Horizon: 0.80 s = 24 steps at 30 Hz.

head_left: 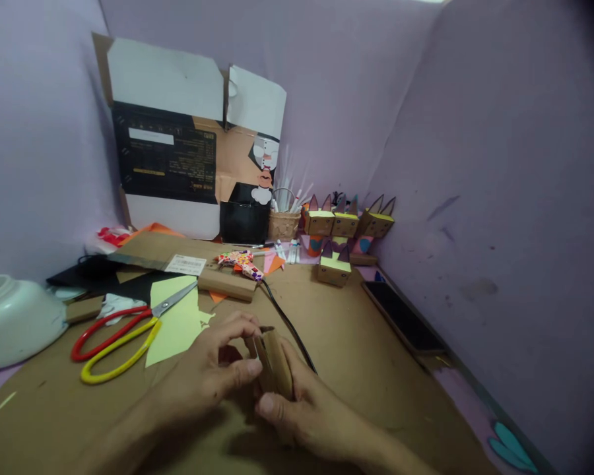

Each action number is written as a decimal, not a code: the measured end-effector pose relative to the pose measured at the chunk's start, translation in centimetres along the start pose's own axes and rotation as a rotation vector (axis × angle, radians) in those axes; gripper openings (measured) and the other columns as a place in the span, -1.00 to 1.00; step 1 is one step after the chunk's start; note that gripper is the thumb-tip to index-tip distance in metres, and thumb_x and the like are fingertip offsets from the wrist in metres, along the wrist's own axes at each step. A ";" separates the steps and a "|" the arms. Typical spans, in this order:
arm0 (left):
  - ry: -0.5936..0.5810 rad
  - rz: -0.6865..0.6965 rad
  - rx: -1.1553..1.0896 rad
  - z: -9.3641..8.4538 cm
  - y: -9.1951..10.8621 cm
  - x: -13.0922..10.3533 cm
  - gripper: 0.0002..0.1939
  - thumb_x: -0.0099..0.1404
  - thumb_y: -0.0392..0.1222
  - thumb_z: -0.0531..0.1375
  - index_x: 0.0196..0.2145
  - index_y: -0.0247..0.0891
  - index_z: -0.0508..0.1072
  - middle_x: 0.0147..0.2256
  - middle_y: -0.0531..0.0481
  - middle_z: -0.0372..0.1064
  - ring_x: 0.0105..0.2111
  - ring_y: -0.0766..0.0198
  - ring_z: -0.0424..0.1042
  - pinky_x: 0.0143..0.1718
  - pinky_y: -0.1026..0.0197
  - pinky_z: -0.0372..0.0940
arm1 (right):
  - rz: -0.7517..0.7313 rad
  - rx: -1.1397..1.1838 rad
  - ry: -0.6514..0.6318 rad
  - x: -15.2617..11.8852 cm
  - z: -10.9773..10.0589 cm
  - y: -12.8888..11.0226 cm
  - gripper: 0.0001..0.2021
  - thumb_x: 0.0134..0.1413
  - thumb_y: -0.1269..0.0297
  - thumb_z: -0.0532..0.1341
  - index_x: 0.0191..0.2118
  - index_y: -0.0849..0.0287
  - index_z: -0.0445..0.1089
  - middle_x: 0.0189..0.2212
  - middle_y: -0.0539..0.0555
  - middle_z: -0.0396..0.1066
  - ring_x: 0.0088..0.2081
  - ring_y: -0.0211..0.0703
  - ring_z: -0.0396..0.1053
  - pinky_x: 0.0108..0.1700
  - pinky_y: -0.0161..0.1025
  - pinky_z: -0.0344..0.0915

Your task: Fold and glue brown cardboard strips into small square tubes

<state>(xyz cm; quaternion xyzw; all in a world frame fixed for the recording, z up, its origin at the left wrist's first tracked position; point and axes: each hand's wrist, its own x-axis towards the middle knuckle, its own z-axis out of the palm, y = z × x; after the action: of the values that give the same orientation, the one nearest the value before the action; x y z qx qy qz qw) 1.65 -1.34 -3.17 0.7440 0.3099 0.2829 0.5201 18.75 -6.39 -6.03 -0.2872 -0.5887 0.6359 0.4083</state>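
Between my two hands is a small folded cardboard box (276,364), held above the cardboard-covered table. My right hand (309,402) wraps around its right side and underside, thumb in front. My left hand (228,359) grips the box's left edge, with thumb and fingers at the upper flap. The inside of the box is mostly hidden. Left of my hands lie large scissors (133,330) with one red and one yellow handle, their blades partly over pale yellow paper (175,316).
A floral-patterned glue gun (242,264) trails a black cable (290,323) toward my hands. Beside it lies a cardboard strip (226,285). Eared cardboard box heads (334,269) stand at the back right, near a phone (400,316). A white ceramic bowl (20,323) sits far left.
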 end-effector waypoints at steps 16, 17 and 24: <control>-0.469 -0.507 -0.511 2.9 -1.4 -3.8 -0.54 -0.23 0.14 0.36 -0.55 -0.34 0.42 -0.59 0.09 0.28 -0.64 0.42 0.25 -0.58 0.35 0.23 | -0.038 -0.177 -0.132 -2.9 -0.9 0.6 -0.65 -0.56 0.24 0.49 -0.54 0.19 0.38 -0.40 -0.01 0.32 -0.37 -0.29 0.27 -0.33 -0.34 0.22; -0.464 -0.521 -0.518 3.3 -1.5 -4.2 -0.54 -0.23 0.14 0.36 -0.55 -0.34 0.42 -0.62 0.11 0.27 -0.65 0.43 0.24 -0.59 0.37 0.22 | -0.031 -0.157 -0.121 -3.2 -0.7 1.0 -0.65 -0.58 0.25 0.50 -0.57 0.19 0.37 -0.41 -0.02 0.32 -0.39 -0.31 0.26 -0.34 -0.35 0.21; -0.508 -0.481 -0.445 2.4 -0.4 -4.5 -0.48 -0.01 0.29 0.15 -0.56 -0.31 0.34 -0.63 0.11 0.22 -0.66 0.44 0.19 -0.63 0.40 0.15 | 0.000 0.057 -0.200 -2.5 -1.1 1.2 -0.78 -0.33 0.17 0.42 -0.55 0.19 0.47 -0.46 -0.01 0.35 -0.43 -0.33 0.30 -0.35 -0.35 0.23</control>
<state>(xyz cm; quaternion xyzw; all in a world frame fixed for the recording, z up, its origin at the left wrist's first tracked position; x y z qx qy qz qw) 0.50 -6.08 -4.69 0.5659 0.2681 0.0209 0.7794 20.76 -7.90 -7.65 -0.2105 -0.6080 0.6780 0.3554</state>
